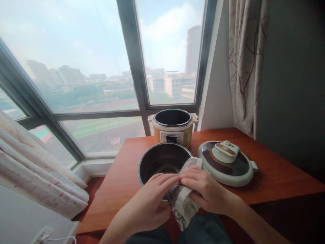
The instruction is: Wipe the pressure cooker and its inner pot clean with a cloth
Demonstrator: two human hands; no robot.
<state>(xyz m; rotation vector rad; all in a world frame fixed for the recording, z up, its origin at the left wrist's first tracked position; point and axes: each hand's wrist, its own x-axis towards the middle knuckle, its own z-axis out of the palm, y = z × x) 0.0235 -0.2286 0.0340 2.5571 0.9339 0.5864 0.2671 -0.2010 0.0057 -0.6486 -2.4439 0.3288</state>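
A dark-lined inner pot (151,162) stands at the near side of the table. My left hand (148,200) is closed over its near rim, fingers across the mouth and thumb low on the outside. My right hand (203,189) is closed on a crumpled grey-and-white cloth (186,203), pressed against the pot's near right rim. Part of the cloth hangs below the table edge. The fingertips of both hands meet at the cloth. My hands hide the near rim, and the exact contact of the left fingers with it cannot be seen.
Behind the pot stands an electric pressure cooker body (175,130) without its lid. To the right, the cooker lid (225,162) lies on the reddish wooden table (114,189). Windows (96,67) rise behind, with curtains (247,67) at both sides. A plugged-in white cord (61,239) shows low left.
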